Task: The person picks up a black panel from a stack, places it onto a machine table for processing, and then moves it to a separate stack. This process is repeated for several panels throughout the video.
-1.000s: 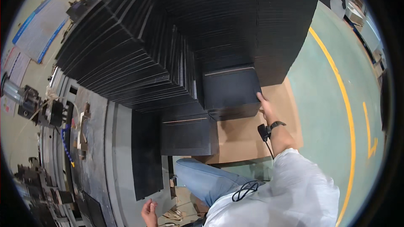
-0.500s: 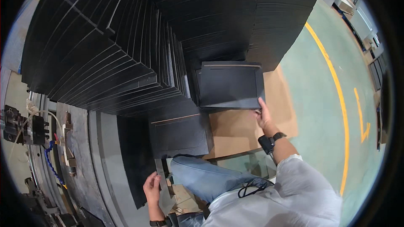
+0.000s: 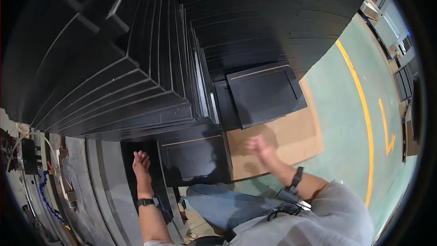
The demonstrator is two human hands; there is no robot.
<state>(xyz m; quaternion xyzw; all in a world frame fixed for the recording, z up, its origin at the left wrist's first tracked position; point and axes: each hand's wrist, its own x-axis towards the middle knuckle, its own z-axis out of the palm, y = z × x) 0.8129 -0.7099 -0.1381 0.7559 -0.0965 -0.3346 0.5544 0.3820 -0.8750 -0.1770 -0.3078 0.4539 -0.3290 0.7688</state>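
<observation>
My right hand, smeared by motion, is over the brown board, apart from the panels. Just beyond it, a flat black panel with a grooved rectangle lies askew on another black panel. To the left, a similar grooved panel lies flat and nearer to me. My left hand hovers above a long black strip-like surface, its fingers curled in and nothing visible in them.
Tall stacks of black sheets rise ahead, and jutting sheet edges crowd the left. At far left stands a machine with a blue coiled hose. The green floor bears a yellow line.
My right hand has let go of the upper panel and drawn back toward me. That panel now lies turned askew, shifted right. My left hand has moved forward and left, its fingers curling in.
</observation>
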